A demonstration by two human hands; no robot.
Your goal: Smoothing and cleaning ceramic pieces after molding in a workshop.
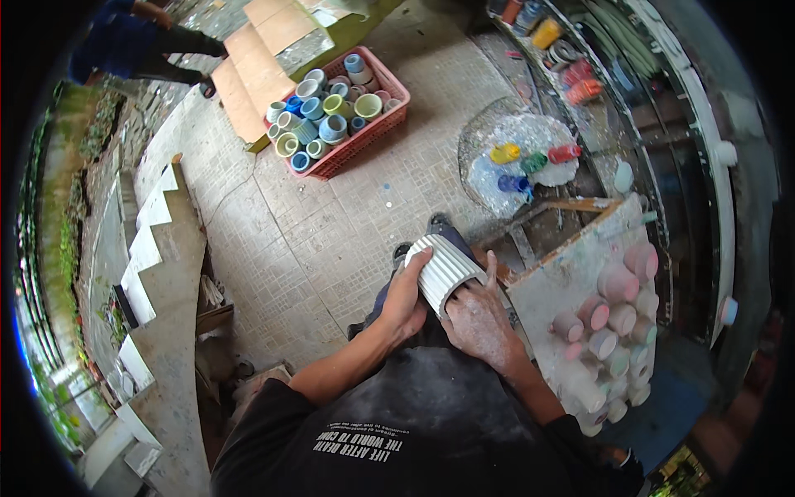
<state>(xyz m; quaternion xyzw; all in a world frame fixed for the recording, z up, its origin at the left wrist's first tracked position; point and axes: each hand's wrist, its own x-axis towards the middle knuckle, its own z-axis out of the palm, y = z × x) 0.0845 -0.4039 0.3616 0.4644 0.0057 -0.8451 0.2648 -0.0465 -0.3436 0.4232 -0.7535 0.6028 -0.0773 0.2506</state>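
Note:
A white ribbed pot lies tilted in front of my body, its open mouth facing toward me and to the right. Round its left side wraps my left hand, the thumb pressed on the ridges near the base. My right hand, coated in pale dust, is at the mouth. Some of its fingers reach inside, out of sight, while one finger stretches up along the outside by the rim. Both hands are in contact with the pot.
A pink plastic basket full of painted pots stands ahead on the tiles. To the right, small paint bottles sit on a paint-spattered round surface. A board beside my right arm bears several pastel pots. Another person is at the far left.

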